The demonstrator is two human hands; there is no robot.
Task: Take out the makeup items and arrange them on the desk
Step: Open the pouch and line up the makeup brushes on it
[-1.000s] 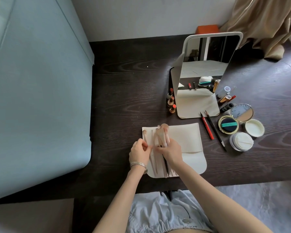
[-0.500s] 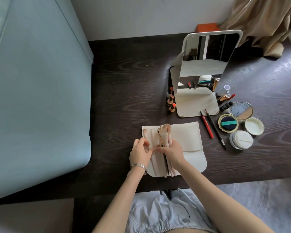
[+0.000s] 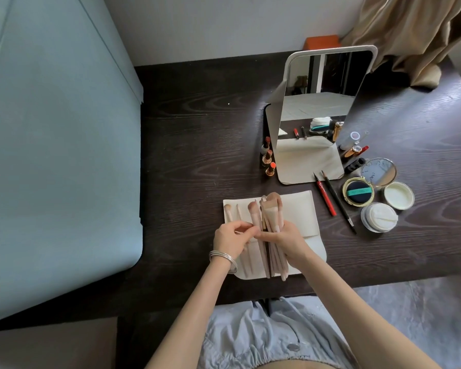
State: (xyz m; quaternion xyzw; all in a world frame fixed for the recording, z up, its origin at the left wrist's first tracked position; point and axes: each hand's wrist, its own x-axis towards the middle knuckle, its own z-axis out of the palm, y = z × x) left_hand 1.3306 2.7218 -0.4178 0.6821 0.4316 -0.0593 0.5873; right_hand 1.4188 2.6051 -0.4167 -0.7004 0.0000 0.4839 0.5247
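— Gripped what, and with which hand?

— Held a bunch of pink makeup brushes (image 3: 270, 222) in the right hand (image 3: 285, 242), fingers wrapped round the handles, bristles pointing away. Kept upright over the cream brush pouch (image 3: 298, 217), probably to gather them in 1 lot before laying them out.

— And the left hand (image 3: 230, 239)?

— Pinched at a handle beside the bunch, fingers curled in; likely drawing 1 more brush from its slot. Couldn't tell which handle exactly.

— Anything left in the pouch?

— Saw 2 thin brushes (image 3: 233, 213) at its left end, flat on the fabric.

— Rest of the desk (image 3: 197, 145)?

— Found 3 lipsticks (image 3: 267, 158) standing left of the mirror (image 3: 320, 102), 2 pencils (image 3: 333, 198) lying near its base, and compacts (image 3: 357, 191) grouped at right, seemingly already arranged by kind.
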